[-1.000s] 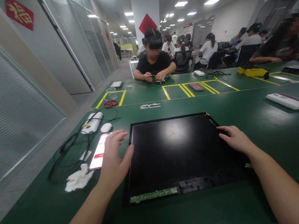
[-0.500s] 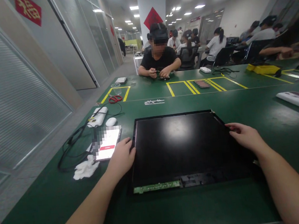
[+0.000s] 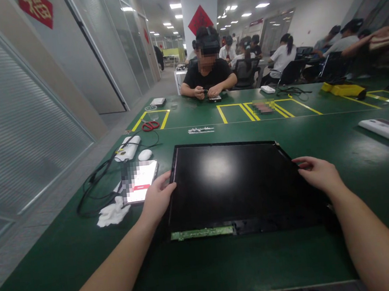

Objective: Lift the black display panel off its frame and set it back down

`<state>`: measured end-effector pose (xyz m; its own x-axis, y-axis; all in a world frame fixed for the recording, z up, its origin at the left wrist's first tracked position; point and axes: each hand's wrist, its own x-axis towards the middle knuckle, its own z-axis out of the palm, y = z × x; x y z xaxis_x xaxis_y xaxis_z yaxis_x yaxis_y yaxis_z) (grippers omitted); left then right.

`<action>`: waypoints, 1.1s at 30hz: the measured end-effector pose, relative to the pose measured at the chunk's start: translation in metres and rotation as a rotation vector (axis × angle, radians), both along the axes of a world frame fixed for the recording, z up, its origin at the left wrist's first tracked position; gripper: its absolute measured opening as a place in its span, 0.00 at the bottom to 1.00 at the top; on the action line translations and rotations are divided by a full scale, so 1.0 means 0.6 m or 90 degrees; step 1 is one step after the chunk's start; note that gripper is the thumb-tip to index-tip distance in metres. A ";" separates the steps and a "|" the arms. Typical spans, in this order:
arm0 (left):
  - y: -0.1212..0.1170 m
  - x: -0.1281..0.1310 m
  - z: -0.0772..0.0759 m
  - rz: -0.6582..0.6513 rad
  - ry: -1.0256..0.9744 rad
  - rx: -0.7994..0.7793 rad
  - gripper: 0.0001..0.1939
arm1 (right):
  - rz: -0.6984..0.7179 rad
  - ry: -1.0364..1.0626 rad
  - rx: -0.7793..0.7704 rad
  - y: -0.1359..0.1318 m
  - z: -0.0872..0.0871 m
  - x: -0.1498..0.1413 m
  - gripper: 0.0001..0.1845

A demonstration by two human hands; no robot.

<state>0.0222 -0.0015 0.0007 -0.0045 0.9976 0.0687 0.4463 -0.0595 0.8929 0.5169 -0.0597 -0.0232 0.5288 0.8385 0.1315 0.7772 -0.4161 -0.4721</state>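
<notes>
A black LCD screen panel (image 3: 233, 187) lies in front of me, its glossy face up and reflecting a ceiling light. Along its near edge on the left runs a narrow green circuit board (image 3: 203, 232). My left hand (image 3: 158, 198) grips the panel's left edge, thumb on the face and fingers partly under it. On the opposite side, my right hand (image 3: 319, 174) has its thumb and fingers closed on the right edge. The left side looks slightly raised off the green table (image 3: 256, 268); whether the right side touches it, I cannot tell.
Left of the panel are a lit phone (image 3: 143, 183), crumpled tissue (image 3: 113, 213), a white case (image 3: 145, 155), a white power bank (image 3: 128, 148) with black cables and red scissors (image 3: 150, 126). Another white device (image 3: 387, 130) lies right. A person (image 3: 207, 72) works across the table.
The panel's left side has come up a little with my left hand, and the panel sits slightly farther from me. My right hand keeps its grip. The view has shifted slightly.
</notes>
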 end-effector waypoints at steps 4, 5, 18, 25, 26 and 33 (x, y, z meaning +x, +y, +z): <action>0.000 0.006 0.004 0.045 -0.242 -0.130 0.27 | 0.018 0.013 0.015 -0.002 0.001 0.000 0.20; -0.001 0.009 0.007 0.058 -0.323 -0.169 0.28 | 0.022 0.018 0.017 -0.002 0.001 -0.001 0.19; -0.011 0.022 0.040 0.061 -0.533 -0.281 0.32 | 0.034 0.027 0.043 -0.003 0.002 -0.008 0.19; -0.010 0.022 0.033 0.077 -0.585 -0.290 0.32 | 0.026 0.040 0.037 -0.003 0.002 -0.009 0.19; -0.010 0.022 0.033 0.072 -0.591 -0.291 0.32 | 0.025 0.040 0.037 -0.003 0.002 -0.009 0.19; -0.009 0.019 0.026 0.084 -0.578 -0.300 0.41 | 0.030 0.035 0.035 -0.003 0.000 -0.008 0.19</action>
